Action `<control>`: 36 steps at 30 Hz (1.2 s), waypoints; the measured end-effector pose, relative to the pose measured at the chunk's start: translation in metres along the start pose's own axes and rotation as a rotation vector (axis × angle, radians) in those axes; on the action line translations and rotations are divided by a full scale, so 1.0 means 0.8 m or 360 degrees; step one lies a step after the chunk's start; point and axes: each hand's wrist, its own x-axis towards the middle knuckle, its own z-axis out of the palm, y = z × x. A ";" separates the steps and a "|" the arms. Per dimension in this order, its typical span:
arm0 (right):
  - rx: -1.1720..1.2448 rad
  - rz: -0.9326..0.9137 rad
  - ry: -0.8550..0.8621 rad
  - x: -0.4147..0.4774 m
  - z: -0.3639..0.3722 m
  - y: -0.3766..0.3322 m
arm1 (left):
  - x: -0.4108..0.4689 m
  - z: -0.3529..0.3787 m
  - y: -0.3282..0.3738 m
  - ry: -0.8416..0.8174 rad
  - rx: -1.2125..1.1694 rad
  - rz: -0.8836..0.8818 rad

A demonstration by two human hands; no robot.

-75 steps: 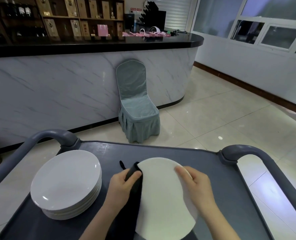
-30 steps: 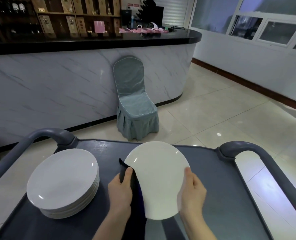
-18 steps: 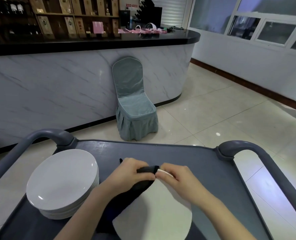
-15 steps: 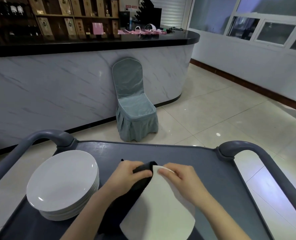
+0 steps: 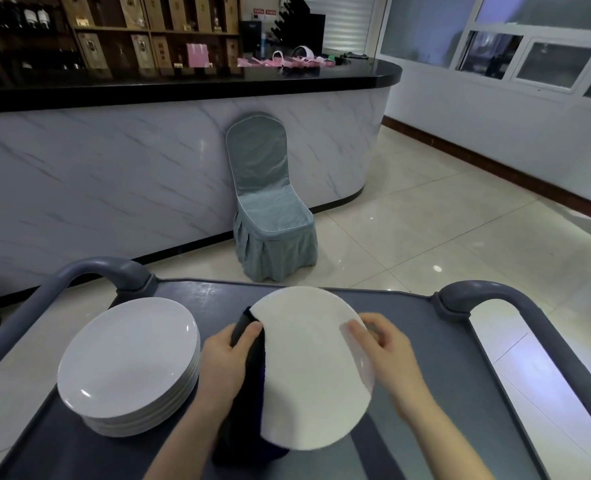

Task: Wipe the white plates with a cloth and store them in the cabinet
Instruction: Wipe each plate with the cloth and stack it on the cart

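i hold the plate (image 5: 316,368) just right of the plate stack (image 5: 128,362); my right hand (image 5: 389,355) pinches its rim away from the stack, my left hand (image 5: 228,358) grips the cloth (image 5: 252,382) against the stack-side rim. i'd press flat, rotating slowly.

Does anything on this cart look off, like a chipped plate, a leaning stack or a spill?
Nothing stands out. The stack of white plates sits evenly on the cart, with no chips or spills. The held plate is tilted only because the left hand, gripping the dark cloth, and the right hand hold it.
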 end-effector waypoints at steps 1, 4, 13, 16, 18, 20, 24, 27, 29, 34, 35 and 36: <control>-0.0176 -0.0080 -0.0176 0.007 -0.005 -0.008 | 0.004 -0.003 0.007 -0.0152 0.0112 0.0135; -0.0617 -0.0290 -0.0601 0.016 0.005 -0.020 | 0.012 0.002 0.026 -0.0605 0.0447 0.0450; 0.0188 0.0096 0.0208 0.001 0.015 -0.018 | -0.010 0.012 0.002 0.0079 -0.0244 -0.0085; 0.0840 0.0504 0.0755 -0.019 0.074 -0.003 | -0.040 0.045 -0.008 0.0503 -0.0606 -0.0488; 0.1021 0.0626 0.0876 -0.031 0.100 0.008 | -0.048 0.054 -0.010 0.0552 -0.0670 -0.0557; 0.0969 0.0557 0.0739 -0.036 0.098 0.016 | -0.041 0.045 -0.009 0.0452 -0.0721 -0.0614; 0.0174 -0.0047 0.0309 -0.044 0.057 0.024 | -0.014 0.016 -0.006 0.0319 -0.0708 -0.0677; -0.0646 -0.0692 -0.0039 -0.050 0.026 0.027 | 0.006 -0.007 0.002 0.0229 -0.0611 -0.0706; -0.1367 -0.1342 -0.0275 -0.047 0.015 0.030 | 0.017 -0.016 0.007 0.0127 -0.0534 -0.0707; -0.1898 -0.1765 -0.0508 -0.037 0.023 0.022 | 0.022 -0.014 0.022 -0.0191 -0.0360 -0.0595; -0.1884 -0.1816 -0.0476 -0.037 0.024 0.022 | 0.022 -0.013 0.023 -0.0211 -0.0389 -0.0619; -0.1852 -0.1860 -0.0420 -0.039 0.025 0.021 | 0.021 -0.012 0.024 -0.0224 -0.0455 -0.0673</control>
